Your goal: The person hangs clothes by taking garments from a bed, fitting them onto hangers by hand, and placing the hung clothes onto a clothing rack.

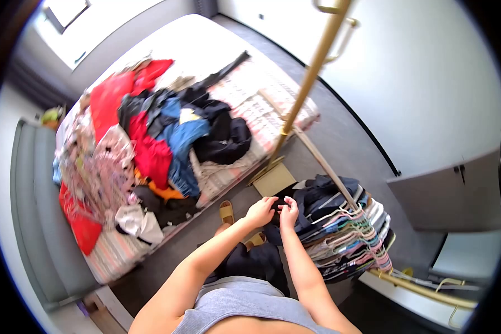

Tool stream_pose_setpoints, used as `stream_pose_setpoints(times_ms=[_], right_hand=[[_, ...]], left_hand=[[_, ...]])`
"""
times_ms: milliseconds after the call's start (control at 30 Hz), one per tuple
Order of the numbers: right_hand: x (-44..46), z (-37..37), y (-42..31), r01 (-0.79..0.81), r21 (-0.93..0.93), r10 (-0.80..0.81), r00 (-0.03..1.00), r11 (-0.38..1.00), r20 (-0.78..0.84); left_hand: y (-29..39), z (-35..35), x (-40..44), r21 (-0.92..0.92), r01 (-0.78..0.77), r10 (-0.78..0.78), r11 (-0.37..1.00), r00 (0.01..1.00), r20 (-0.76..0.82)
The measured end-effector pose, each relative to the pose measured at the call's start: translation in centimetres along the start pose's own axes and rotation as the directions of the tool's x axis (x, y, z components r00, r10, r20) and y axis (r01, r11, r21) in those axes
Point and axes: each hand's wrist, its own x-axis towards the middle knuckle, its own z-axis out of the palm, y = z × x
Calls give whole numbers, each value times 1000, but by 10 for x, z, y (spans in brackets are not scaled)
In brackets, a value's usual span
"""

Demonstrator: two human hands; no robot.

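Observation:
My left hand (261, 211) and my right hand (288, 212) are close together in front of my body, beside the hanging clothes. Black fabric (279, 207) shows between them, and the fingers of both hands are bent in against it, as on a black garment. Its full shape is hidden behind my hands and against other dark cloth. Just right of my right hand hang dark clothes (317, 197) on the rack. Several pastel hangers (367, 236) are packed along the rail (325, 164) with more garments under them.
A bed (273, 67) on the left carries a heap of clothes, including blue jeans (181, 145), a red garment (147, 147) and a black garment (222, 133). A gold upright pole (312, 78) stands before me. A beige box (274, 181) sits on the floor near my slippers (226, 211).

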Motion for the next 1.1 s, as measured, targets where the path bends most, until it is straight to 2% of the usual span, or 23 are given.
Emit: stream_pose_setpoints(times_ms=[133, 267, 367, 433, 567, 633, 700, 767, 800, 900, 967, 1000, 1033, 1100], right_hand=[[-11, 61, -10, -86, -77, 101, 974, 993, 205], [-28, 121, -14, -126, -193, 189, 916, 973, 355], [-39, 168, -14, -167, -255, 262, 876, 952, 404], [-47, 195, -10, -186, -304, 307, 854, 934, 421], [-57, 242, -6, -211, -374, 374, 813, 903, 446], [-61, 262, -4, -223, -403, 402, 802, 888, 442], [-62, 279, -5, -225, -426, 418, 796, 876, 439], [-64, 293, -5, -233, -438, 432, 791, 868, 434], [-65, 299, -5, -237, -446, 440, 788, 863, 431], [-65, 317, -3, -244, -454, 451, 781, 857, 432], [-65, 331, 0, -243, -440, 443, 784, 864, 436], [-66, 339, -3, -236, -465, 459, 762, 853, 457], [-71, 354, -11, -302, -406, 476, 759, 862, 444], [-84, 383, -24, -427, -286, 513, 745, 858, 426]], left_hand=[[-58, -48, -50, -59, 194, -201, 979, 965, -170], [-132, -93, -97, -143, 324, -355, 935, 851, -388], [-201, -116, -122, -271, 432, -510, 860, 705, -493], [-232, -142, -131, -361, 537, -646, 763, 599, -473], [-302, -186, -131, -376, 667, -744, 643, 428, -513], [-321, -207, -119, -355, 735, -732, 578, 274, -624], [-341, -228, -105, -424, 787, -782, 447, 114, -613], [-363, -249, -95, -497, 825, -939, 270, 113, -324], [-367, -259, -94, -413, 827, -914, 380, 270, -302], [-346, -266, -75, -414, 624, -737, 663, 445, -509], [-314, -274, -68, -562, 329, -650, 759, 445, -616], [-307, -274, -69, -595, 249, -631, 764, 482, -608], [-297, -275, -73, -635, 155, -607, 757, 528, -594], [-271, -275, -84, -758, -40, -571, 651, 631, -524]])
